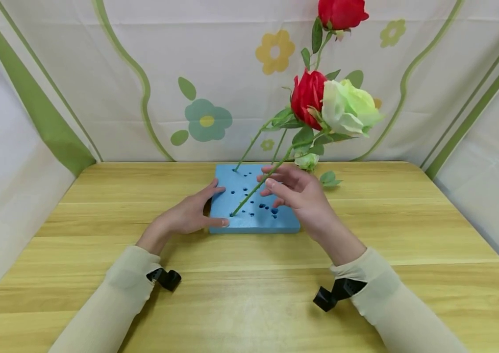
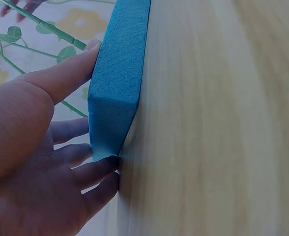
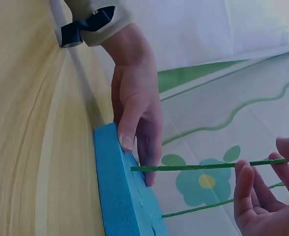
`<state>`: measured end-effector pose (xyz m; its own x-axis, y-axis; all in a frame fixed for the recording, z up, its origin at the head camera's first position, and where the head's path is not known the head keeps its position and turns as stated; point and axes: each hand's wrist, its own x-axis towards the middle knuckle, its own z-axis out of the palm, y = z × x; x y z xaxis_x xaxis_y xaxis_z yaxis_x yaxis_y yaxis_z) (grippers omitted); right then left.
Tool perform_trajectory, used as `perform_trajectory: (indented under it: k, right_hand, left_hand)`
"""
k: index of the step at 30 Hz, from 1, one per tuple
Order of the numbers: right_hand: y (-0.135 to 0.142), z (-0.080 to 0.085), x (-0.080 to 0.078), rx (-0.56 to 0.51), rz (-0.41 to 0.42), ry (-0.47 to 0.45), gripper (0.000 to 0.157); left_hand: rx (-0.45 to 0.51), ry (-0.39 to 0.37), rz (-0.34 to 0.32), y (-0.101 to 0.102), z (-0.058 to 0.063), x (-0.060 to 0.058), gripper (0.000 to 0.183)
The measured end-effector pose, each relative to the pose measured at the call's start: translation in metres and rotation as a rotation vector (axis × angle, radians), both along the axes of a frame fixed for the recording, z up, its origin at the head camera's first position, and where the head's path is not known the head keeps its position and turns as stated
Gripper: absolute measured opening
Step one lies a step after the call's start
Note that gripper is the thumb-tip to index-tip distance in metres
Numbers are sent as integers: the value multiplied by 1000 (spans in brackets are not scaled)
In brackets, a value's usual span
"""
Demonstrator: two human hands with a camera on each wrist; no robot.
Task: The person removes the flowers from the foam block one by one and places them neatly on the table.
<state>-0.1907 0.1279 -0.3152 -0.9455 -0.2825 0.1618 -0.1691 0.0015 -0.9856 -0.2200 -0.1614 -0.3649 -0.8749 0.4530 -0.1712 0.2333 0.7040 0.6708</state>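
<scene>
A blue foam block (image 1: 249, 224), pitted with several holes, lies on the table. My left hand (image 1: 192, 211) holds its left end, thumb (image 2: 68, 73) over the front edge and fingers (image 2: 98, 169) against the side. A pale green-white artificial rose (image 1: 351, 108) leans right, its green stem (image 1: 249, 196) rising from a hole near the block's front left. My right hand (image 1: 300, 191) pinches this stem lightly partway up, with the lower fingers loosely spread. One red rose (image 1: 309, 98) slants from a rear left hole; another red rose (image 1: 342, 12) stands taller, its stem base hidden.
Behind my right hand a second pale bloom (image 1: 307, 161) and some leaves (image 1: 330, 179) show on the table's far side. A patterned curtain (image 1: 143, 132) hangs along the back edge. The wooden table (image 1: 240, 294) extends to both sides of the block.
</scene>
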Motion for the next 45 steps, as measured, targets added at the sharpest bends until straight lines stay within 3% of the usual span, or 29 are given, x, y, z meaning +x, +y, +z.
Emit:
perform_trajectory:
  k: [4, 13, 25, 31, 40, 45]
  right_hand:
    - [-2, 1, 4, -17, -38, 43, 11]
    - [-4, 0, 7, -25, -107, 91, 17]
    - [-12, -3, 1, -13, -96, 132, 15]
    - [1, 0, -2, -87, -100, 160, 17]
    - [15, 8, -7, -151, -169, 150, 18]
    - [29, 13, -12, -200, -191, 77, 19]
  left_hand:
    - [-2, 2, -13, 2, -1, -3, 96]
    - [-1, -10, -28, 3, -1, -4, 96]
    - [-9, 12, -8, -11, -9, 0, 95]
    - [1, 7, -10, -11, -12, 0, 95]
    - [12, -5, -2, -13, -16, 0, 94]
    - [4, -2, -6, -11, -15, -1, 94]
